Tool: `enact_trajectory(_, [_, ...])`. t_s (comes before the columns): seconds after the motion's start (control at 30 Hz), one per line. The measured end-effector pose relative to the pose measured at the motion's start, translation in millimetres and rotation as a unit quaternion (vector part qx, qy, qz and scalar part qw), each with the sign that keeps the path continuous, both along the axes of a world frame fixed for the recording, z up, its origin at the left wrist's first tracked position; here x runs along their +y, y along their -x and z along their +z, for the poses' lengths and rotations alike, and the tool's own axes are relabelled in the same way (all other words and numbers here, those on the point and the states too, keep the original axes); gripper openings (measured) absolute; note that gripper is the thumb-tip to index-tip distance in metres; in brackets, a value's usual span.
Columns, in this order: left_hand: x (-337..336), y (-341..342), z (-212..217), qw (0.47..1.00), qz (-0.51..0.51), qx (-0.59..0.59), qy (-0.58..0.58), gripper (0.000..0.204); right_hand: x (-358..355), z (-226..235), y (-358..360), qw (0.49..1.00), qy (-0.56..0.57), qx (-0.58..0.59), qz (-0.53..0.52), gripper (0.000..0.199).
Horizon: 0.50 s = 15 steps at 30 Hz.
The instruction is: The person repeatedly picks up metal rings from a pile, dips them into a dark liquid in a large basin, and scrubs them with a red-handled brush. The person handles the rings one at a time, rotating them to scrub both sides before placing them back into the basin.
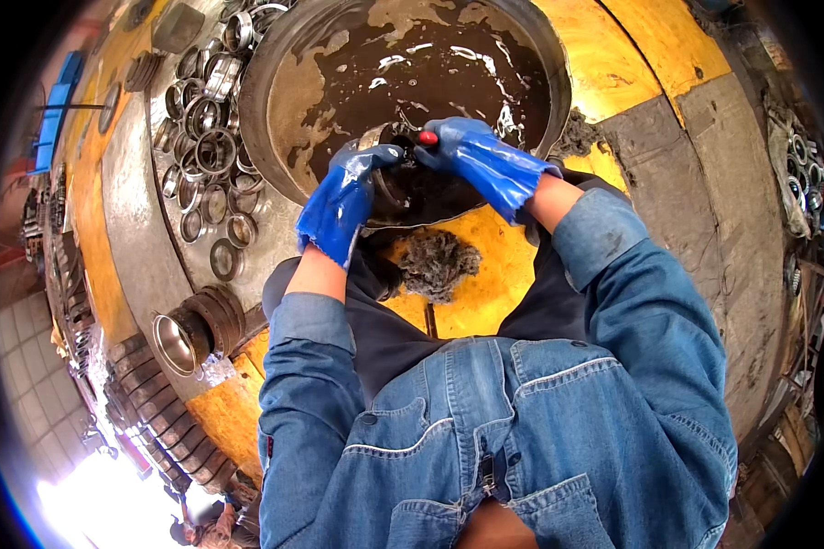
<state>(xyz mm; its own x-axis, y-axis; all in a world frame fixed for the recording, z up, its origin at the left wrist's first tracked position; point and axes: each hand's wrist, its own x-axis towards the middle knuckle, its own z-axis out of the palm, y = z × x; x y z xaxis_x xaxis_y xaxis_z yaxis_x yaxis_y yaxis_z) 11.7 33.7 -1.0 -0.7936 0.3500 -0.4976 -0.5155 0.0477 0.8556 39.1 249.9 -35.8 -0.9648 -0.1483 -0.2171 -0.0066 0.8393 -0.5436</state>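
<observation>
1. The left hand [343,197], in a blue glove, curls shut around a round metal ring part [375,139], with its fingers wrapped over the part's near edge.
2. The right hand [481,160], also gloved in blue, is closed on a small tool with a red tip [428,138], pressed against the same ring part.
3. Both hands meet, almost touching, over the near rim of a large metal basin [265,101] filled with dark brown liquid.
4. Just below the hands, a grey wad of fibre rag [438,263] lies on the yellow counter [494,274].
5. To the left of the basin, many loose metal bearing rings [206,151] lie spread on a grey surface.
</observation>
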Motion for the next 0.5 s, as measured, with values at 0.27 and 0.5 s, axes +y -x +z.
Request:
enact_trajectory(0.27, [0,-4,3,0.997,0.007,0.012,0.081,0.034,8,58,-33,0.885,0.328,-0.304,-0.132,0.034])
enact_trajectory(0.5, [4,-9,11,0.99,0.013,0.029,0.137,0.04,1,-5,-27,0.685,0.645,-0.265,-0.212,0.026])
